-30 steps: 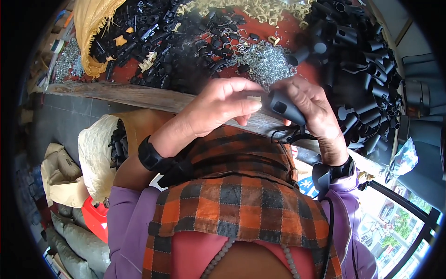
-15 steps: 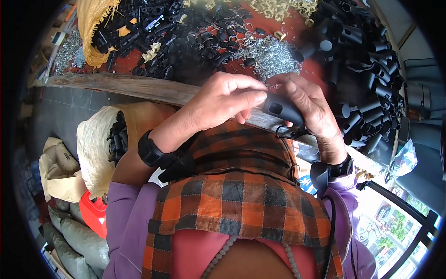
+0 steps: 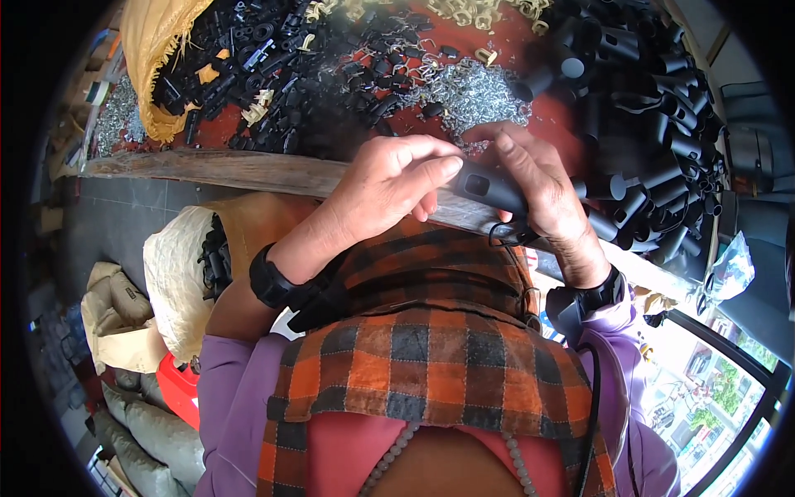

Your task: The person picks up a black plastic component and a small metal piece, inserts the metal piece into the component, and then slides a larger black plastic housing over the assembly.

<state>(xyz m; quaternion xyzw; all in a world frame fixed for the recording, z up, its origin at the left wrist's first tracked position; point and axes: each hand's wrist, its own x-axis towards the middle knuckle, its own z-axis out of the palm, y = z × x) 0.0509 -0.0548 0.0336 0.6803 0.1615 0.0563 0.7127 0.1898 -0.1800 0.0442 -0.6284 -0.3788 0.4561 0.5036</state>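
At the near edge of the table (image 3: 215, 164), the right hand (image 3: 551, 195) wraps the black tube (image 3: 495, 190) and the left hand (image 3: 385, 184) pinches its end, so a slackened hold could drop it.

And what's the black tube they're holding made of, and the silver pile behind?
The black tube looks like plastic, maybe painted metal: smooth, matte, dark. The pile of small silvery parts seems metal, perhaps plated, from its bright glints.

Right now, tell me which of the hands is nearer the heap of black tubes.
Right. The right hand, gripping one black tube, is just left of the heap of black tubes; the left hand is farther left, at the gripped tube's other end.
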